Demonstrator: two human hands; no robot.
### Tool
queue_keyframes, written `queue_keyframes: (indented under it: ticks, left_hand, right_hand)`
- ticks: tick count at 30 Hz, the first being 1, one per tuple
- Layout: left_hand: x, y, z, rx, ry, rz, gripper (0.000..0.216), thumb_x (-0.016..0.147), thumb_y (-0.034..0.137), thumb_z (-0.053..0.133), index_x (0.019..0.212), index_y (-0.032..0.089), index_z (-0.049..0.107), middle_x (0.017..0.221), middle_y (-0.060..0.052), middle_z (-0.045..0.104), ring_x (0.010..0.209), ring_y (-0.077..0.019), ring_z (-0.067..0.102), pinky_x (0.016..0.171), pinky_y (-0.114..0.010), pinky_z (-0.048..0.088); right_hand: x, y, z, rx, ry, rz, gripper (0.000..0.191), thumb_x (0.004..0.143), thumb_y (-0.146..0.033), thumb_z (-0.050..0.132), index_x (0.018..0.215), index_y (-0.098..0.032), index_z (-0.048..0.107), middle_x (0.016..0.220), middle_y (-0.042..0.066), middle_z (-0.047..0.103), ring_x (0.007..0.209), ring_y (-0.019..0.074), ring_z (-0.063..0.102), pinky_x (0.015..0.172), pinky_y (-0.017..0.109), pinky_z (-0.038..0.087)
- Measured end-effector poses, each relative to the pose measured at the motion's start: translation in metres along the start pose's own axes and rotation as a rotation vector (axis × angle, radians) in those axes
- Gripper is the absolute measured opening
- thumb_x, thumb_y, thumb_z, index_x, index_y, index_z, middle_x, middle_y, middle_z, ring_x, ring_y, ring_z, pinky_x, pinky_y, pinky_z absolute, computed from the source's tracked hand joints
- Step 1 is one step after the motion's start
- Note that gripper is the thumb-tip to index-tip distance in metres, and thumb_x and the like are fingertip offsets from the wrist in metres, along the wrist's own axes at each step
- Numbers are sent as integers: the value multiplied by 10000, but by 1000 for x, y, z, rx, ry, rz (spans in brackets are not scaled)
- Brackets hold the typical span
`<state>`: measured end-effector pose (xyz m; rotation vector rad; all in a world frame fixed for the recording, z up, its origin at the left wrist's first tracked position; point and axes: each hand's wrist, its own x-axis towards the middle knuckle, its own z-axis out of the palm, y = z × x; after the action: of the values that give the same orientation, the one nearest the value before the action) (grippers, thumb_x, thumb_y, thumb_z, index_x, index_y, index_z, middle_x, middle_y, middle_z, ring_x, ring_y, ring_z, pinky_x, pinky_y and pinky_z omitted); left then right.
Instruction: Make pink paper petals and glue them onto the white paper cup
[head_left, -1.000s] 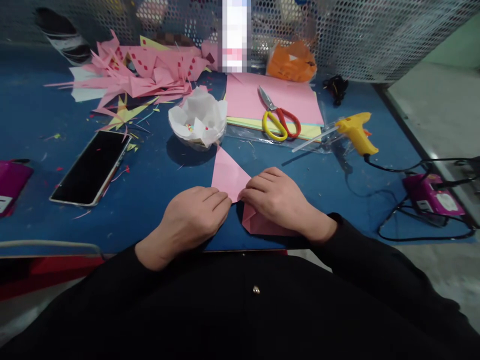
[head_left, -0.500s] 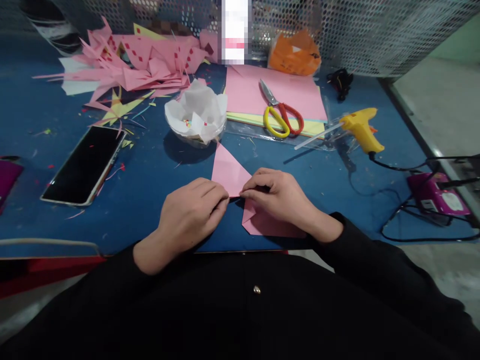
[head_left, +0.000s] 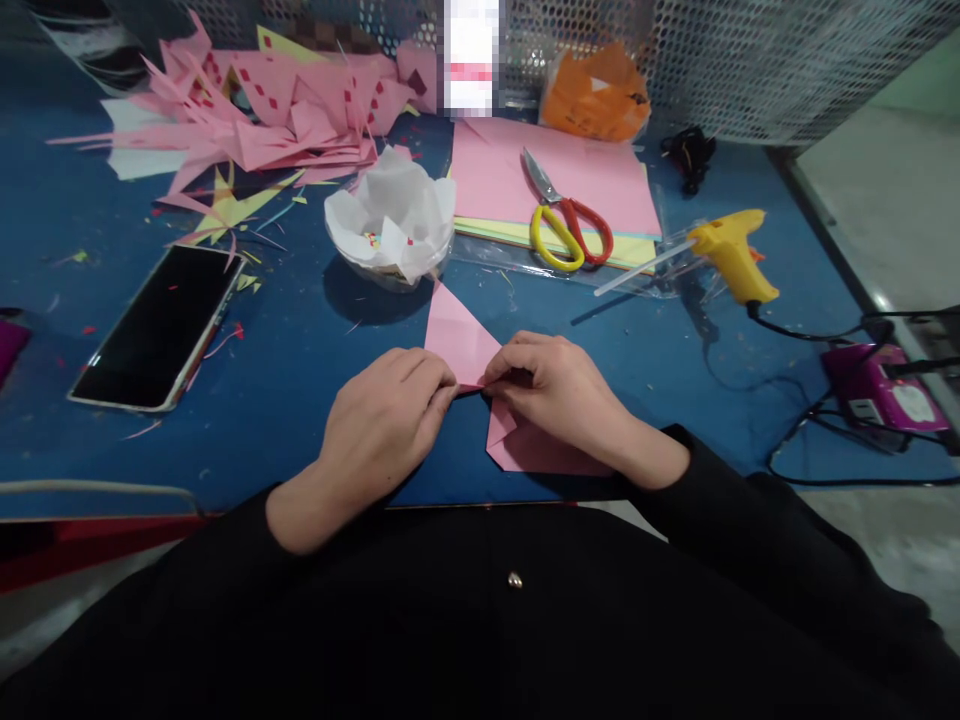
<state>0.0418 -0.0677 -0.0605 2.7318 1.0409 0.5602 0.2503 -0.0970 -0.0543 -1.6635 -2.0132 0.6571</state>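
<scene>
Evidently mid-fold: left hand (head_left: pixel 382 420) and right hand (head_left: pixel 566 395), fingers curled, pinching folded pink paper sheet (head_left: pixel 456 340); next needs firm creasing.

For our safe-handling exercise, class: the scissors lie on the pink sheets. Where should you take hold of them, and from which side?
Best take the scissors by the yellow and red handle loops, coming from the near side. The loops face the person; the blades point away to the far left, lying flat on the pink sheets.
</scene>
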Motion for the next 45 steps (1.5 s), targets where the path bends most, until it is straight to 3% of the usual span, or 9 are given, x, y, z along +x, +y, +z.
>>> queue_keyframes:
  ticks: [5,10,16,29,45]
  left_hand:
    - [-2,-2,-3,-65,17,-27,184,998,321,552,929,185,655,941,-54,736,887,-233,680,755,-354,500]
    - [-13,-3,-6,-79,69,-180,223,904,359,702,1055,202,658,1086,-85,728,1021,-277,678,827,-395,539]
    - [-14,-2,-5,-71,78,-202,69,914,277,682,923,214,708,992,-55,724,948,-252,672,785,-389,536]
    - [-3,-13,-7,-172,1,-252,101,904,267,667,837,236,737,936,-20,709,894,-219,653,748,-352,491]
    - [0,-6,-6,-87,-12,-268,154,921,260,625,795,193,684,904,-37,675,883,-228,615,744,-352,450]
  right_hand:
    - [-2,2,5,-27,31,-30,176,841,-57,656,829,-211,740,829,-4,702,817,160,637,780,324,387]
    - [-2,3,7,-25,40,-29,171,848,-67,647,809,-212,728,808,-9,693,810,160,634,777,333,363]
    - [-3,5,7,-7,51,-42,136,870,-122,664,800,-219,729,783,-10,681,781,160,626,761,333,358]
    - [-2,0,11,-59,53,-9,113,878,-124,664,796,-193,698,818,13,679,815,181,617,762,336,353]
    - [-2,-2,11,-25,76,10,84,843,-123,682,782,-179,692,788,3,651,775,166,596,770,319,353]
